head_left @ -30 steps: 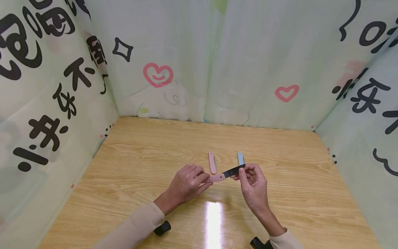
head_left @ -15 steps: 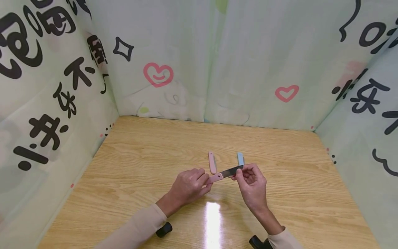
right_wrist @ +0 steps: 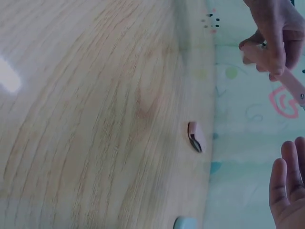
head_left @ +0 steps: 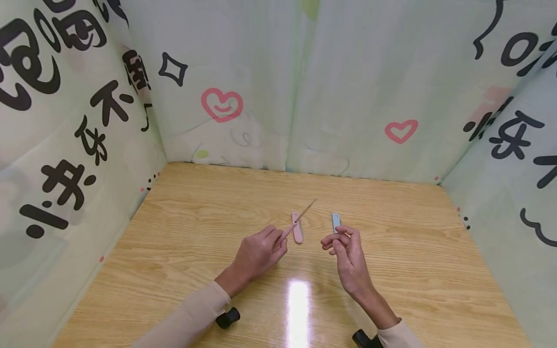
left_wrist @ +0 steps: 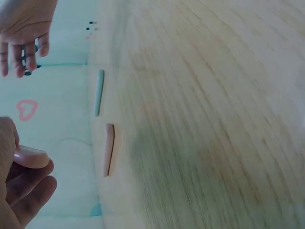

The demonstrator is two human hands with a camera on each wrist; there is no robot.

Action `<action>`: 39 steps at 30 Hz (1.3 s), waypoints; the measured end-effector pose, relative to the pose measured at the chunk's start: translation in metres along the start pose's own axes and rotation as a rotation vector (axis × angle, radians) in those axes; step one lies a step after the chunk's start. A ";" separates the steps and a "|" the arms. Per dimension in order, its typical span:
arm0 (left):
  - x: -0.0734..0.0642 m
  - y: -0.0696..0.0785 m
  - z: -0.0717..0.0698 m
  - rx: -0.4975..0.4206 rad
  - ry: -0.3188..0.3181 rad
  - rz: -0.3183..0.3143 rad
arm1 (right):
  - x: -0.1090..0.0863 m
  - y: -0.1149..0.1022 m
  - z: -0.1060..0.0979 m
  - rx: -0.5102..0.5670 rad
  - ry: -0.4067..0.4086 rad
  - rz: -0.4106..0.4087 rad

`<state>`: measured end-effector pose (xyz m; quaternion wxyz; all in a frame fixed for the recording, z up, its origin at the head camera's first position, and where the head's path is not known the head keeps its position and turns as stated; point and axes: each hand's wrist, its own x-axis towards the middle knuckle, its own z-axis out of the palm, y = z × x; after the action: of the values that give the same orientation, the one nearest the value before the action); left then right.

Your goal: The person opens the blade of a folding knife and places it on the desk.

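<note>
In the head view my left hand (head_left: 257, 255) grips the pink handle of an unfolded folding knife (head_left: 285, 233). The knife's thin blade (head_left: 307, 210) points up and to the right, seen nearly edge-on. My right hand (head_left: 353, 266) hovers to the right of it, fingers loosely bent and holding nothing; the right wrist view has its fingers (right_wrist: 279, 183) apart from the knife. On the table behind lie a folded pink knife (head_left: 298, 235), partly covered by the held one, and a folded blue knife (head_left: 336, 221), partly covered by my right fingers.
The wooden table (head_left: 196, 208) is bounded by printed fabric curtains (head_left: 357, 96) at the back and both sides. A bright light reflection lies on the tabletop near the front. Black wrist mounts (head_left: 228, 318) sit under both forearms.
My right hand has let go of the blade it was pinching. My left hand has moved slightly left and turned the knife, so its blade now points up and away, over the pink knife.
</note>
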<state>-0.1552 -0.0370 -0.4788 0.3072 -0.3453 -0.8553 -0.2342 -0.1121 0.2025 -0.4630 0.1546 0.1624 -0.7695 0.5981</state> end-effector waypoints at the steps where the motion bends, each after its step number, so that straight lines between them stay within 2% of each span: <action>1: 0.000 -0.001 0.000 -0.040 0.002 -0.040 | 0.000 0.001 0.000 -0.005 -0.005 0.005; 5: 0.001 -0.003 0.000 -0.203 -0.025 -0.245 | -0.002 0.003 -0.002 -0.019 -0.022 0.030; 8: 0.005 -0.005 -0.002 -0.377 -0.044 -0.420 | -0.002 0.005 -0.003 -0.010 -0.033 0.061; 11: 0.009 -0.008 -0.003 -0.519 -0.038 -0.535 | -0.003 0.006 -0.002 -0.008 -0.042 0.099; 13: 0.010 -0.011 -0.002 -0.546 -0.048 -0.568 | -0.003 0.006 -0.002 -0.016 -0.049 0.119; 15: 0.011 -0.015 0.000 -0.548 -0.084 -0.596 | -0.003 0.007 -0.001 -0.024 -0.055 0.136; 21: 0.016 -0.027 0.007 -0.504 -0.283 -0.679 | -0.004 0.008 -0.001 -0.062 -0.089 0.170; 24: 0.020 -0.033 0.011 -0.482 -0.355 -0.703 | -0.006 0.009 -0.002 -0.081 -0.119 0.181; 33: 0.022 -0.059 0.025 -0.429 -0.471 -0.775 | -0.008 0.013 -0.002 -0.128 -0.194 0.214; 39: 0.021 -0.066 0.026 -0.425 -0.487 -0.833 | -0.008 0.011 -0.001 -0.141 -0.204 0.234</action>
<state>-0.2250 -0.0545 -0.4947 -0.0964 -0.0752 -0.9002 -0.4179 -0.1102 0.2063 -0.4761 0.0158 0.1205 -0.8348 0.5370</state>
